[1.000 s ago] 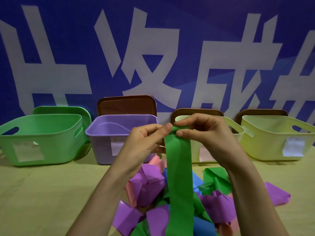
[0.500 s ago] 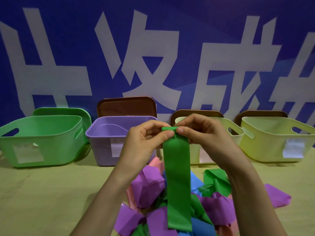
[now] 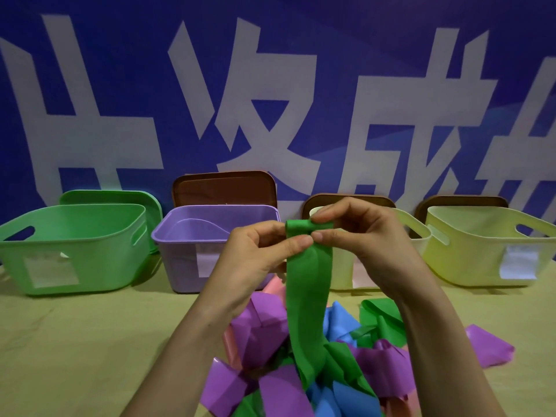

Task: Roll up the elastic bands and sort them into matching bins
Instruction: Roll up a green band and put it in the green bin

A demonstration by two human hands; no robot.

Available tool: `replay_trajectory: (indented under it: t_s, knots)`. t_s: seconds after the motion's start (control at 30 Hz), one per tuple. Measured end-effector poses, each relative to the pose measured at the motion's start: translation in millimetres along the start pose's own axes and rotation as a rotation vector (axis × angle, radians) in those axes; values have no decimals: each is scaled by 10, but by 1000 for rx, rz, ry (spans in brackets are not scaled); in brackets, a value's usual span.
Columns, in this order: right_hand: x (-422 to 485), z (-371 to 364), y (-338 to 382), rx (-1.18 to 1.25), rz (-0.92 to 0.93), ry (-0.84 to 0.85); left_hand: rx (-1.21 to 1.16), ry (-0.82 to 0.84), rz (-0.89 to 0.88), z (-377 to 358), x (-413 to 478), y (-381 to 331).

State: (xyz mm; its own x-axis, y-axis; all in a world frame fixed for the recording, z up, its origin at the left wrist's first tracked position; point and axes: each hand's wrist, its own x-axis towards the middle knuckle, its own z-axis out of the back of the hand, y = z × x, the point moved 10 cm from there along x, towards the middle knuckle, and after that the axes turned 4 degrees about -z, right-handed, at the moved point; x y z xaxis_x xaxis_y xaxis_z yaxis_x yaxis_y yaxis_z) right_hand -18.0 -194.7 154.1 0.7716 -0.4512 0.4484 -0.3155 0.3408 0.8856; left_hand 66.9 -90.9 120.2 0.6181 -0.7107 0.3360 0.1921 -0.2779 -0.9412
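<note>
Two hands, both pinching one band [image 3: 307, 296] at its top end.

- Left hand [image 3: 252, 260]: thumb and fingers [image 3: 298, 243] clasp the nine o'clock edge of a small started roll [image 3: 298, 228].
- Right hand [image 3: 370, 245]: thumb and forefinger nip the three o'clock edge. Gripping both edges probably keeps the turns square.
- Band: green, held mid-air at centre. Its tail hangs toward six o'clock into the pile [image 3: 270, 335] of purple, blue, green and pink bands on the bench [image 3: 75, 341]. Most of its length is unrolled, and it likely hangs free so it feeds without snagging.
- Bins, in a row across twelve o'clock: green bin [image 3: 75, 236] at ten, purple bin [image 3: 186, 236] at eleven, pale bin [image 3: 415, 230] partly behind the right hand, yellow bin [image 3: 481, 236] at two. All are open-topped, with lids propped behind them.
- Room: bare bench shows at eight o'clock, and the way to the green bin's rim looks unobstructed.
</note>
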Motion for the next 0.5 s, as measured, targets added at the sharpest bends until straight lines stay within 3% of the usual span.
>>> replay_trajectory:
  t_s: [0.2,0.37,0.5]
  knots:
    - [5,-27,-32,8,-17,67,-8,-1,46,0,5,54]
    - [-30,-113,-134,7,-141,142,30,19,2,35,13,22]
    - [-28,-150,-121,-20,-140,145,43,29,-36,41,17,1]
